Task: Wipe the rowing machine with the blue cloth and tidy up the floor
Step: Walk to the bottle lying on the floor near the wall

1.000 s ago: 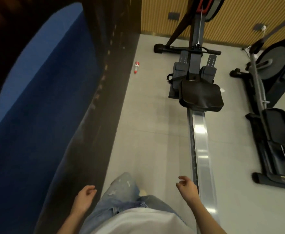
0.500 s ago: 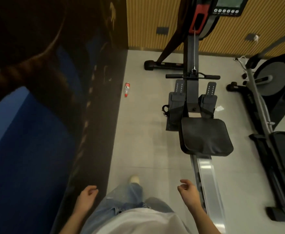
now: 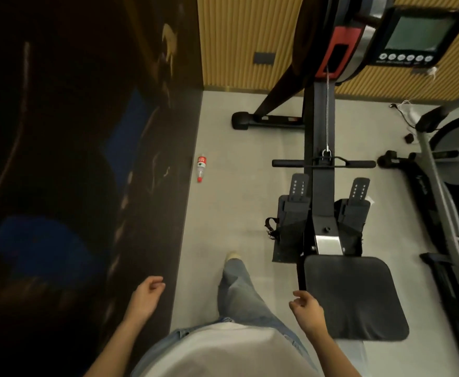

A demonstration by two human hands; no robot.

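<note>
Pale grey gym floor (image 3: 222, 219), bounded ahead by a ribbed yellow wall (image 3: 250, 36) and on the left by a dark glossy wall panel (image 3: 87, 159).

A rowing machine (image 3: 320, 148) runs lengthwise away from the viewer. Its black seat (image 3: 358, 295) is nearest. Beyond the seat come the two footrests (image 3: 293, 213), the pull handle (image 3: 290, 163) lying crosswise, and the monitor (image 3: 418, 34) at the top. A second exercise machine (image 3: 440, 191) stands to the right.

**Hands.** The left hand (image 3: 148, 297) and the right hand (image 3: 307, 312) hang at waist height, one to each side of a forward-stepping leg (image 3: 239, 289). The fingers of both are loosely curled, and neither hand holds anything.

**Task objects.**
- No blue cloth can be identified in this view. The blue patches on the dark panel are too dim to say what they are.
- A small plastic bottle (image 3: 201, 167) with a red label lies on its side on the floor, close to the foot of the dark panel.
- A small white scrap (image 3: 369, 198) shows by the right footrest. It is too small to name.

**Governing relation.**
- The bottle lies well ahead of the body and left of the stepping leg.
- Its long axis runs roughly parallel to the panel and to the rower's rail, with the red cap pointing toward the viewer.
- The left hand is on the bottle's side and is the nearer of the two.
- The right hand hangs just beside the seat's near left corner, so it is the closer hand to the machine.
- A pickup would probably call for more steps forward and a bend, with the left hand meeting the cap end first.
</note>
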